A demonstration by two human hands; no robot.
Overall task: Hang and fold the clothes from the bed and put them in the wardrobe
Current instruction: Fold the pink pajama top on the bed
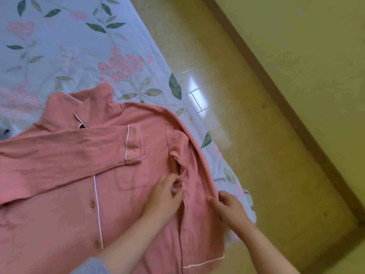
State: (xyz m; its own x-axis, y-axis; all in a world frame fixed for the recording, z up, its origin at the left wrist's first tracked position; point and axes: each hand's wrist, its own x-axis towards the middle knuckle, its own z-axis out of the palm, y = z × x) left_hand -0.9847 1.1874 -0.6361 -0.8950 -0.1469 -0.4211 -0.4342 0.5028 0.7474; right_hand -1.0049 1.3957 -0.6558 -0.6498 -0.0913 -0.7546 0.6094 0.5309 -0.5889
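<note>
A pink pajama shirt (pixel 69 204) with white piping, buttons and a chest pocket lies face up on the bed (pixel 59 46). One sleeve is folded across the chest, its cuff near the pocket. The other sleeve runs along the shirt's right side by the bed's edge. My left hand (pixel 166 192) pinches a fold of fabric below the armpit of that sleeve. My right hand (pixel 229 204) grips the outer edge of the same sleeve, a little to the right.
The bed carries a pale blue sheet with pink flowers and green leaves. Its edge runs diagonally from top centre to lower right. Beyond it lies glossy yellow tiled floor (pixel 237 95), bounded by a dark skirting (pixel 296 107) and wall.
</note>
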